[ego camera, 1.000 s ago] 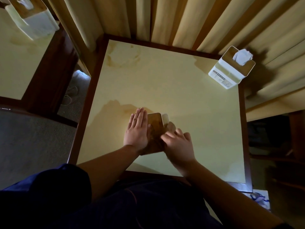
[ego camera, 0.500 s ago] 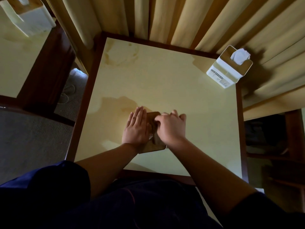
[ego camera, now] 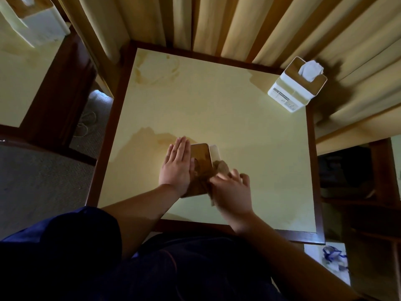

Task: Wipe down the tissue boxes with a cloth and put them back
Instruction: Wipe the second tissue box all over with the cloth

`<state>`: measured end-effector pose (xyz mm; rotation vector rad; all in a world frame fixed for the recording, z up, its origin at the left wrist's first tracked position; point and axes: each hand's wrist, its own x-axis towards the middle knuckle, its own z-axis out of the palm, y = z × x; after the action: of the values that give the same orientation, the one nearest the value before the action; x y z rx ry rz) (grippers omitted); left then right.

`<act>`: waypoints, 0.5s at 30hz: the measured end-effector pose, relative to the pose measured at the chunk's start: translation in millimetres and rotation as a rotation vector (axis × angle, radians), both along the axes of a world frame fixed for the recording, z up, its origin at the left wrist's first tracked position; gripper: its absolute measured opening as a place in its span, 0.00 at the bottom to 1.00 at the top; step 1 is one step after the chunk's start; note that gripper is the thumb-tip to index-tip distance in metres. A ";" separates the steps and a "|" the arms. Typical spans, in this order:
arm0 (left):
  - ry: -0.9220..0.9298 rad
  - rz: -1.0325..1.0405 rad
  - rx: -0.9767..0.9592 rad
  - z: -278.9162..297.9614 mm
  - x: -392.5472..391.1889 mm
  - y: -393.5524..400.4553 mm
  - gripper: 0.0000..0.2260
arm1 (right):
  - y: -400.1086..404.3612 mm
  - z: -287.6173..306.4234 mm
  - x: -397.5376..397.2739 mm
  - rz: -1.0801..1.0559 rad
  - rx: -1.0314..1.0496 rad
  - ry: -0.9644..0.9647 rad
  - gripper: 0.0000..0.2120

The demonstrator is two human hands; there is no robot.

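Your left hand [ego camera: 176,168] lies flat, fingers straight and together, pressed against the left side of the box [ego camera: 200,158] near the middle of the table [ego camera: 217,109], a little toward the near edge. It grips nothing; the palm only braces the box.

Your right hand [ego camera: 232,195] is motion-blurred at the box's near right corner. A brownish cloth [ego camera: 221,167] shows just past its fingers, against the box's right side. The fingers are curled, but the blur and the hand's own back hide whether they clasp the cloth or merely press on it; you cannot tell.

The box shows a brown top with pale walls. Its near end is covered by both hands, and no tissue can be made out in the shadowed top.

A second box [ego camera: 297,88] stands upright at the far right corner of the table, white, with a tissue [ego camera: 310,70] sticking up from its top. The print on its side label is too small to read.

A third box [ego camera: 32,22] sits on another table [ego camera: 26,79] at upper left, cut off by the frame, with only part of it in view.

Curtains [ego camera: 217,22] hang along the far edge. Your dark sleeve [ego camera: 58,246] fills the lower left. Carpet [ego camera: 43,181] lies left of the table. Something white with blue lies on the floor by the near right corner [ego camera: 332,259], too dim to identify.
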<state>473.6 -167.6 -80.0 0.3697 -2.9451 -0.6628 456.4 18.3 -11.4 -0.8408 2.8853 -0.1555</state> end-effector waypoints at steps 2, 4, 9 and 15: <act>0.001 0.006 -0.002 2.5 0.3 0.5 0.28 | 10.2 -2.4 10.4 0.008 -0.008 -0.020 0.08; -0.004 -0.001 0.004 2.8 0.2 0.8 0.28 | 10.2 -3.5 9.8 -0.006 -0.011 -0.044 0.05; 0.000 -0.016 0.010 -3.7 -0.9 -2.2 0.28 | -15.5 2.9 -11.3 -0.036 0.051 -0.095 0.04; 0.041 0.005 0.019 -0.5 -0.9 2.0 0.27 | -65.5 15.0 -65.4 -0.091 0.072 -0.141 0.16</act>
<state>472.7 -165.6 -80.5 0.3612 -2.9001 -0.6893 391.0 -47.2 3.7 -0.6590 2.7797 -0.1139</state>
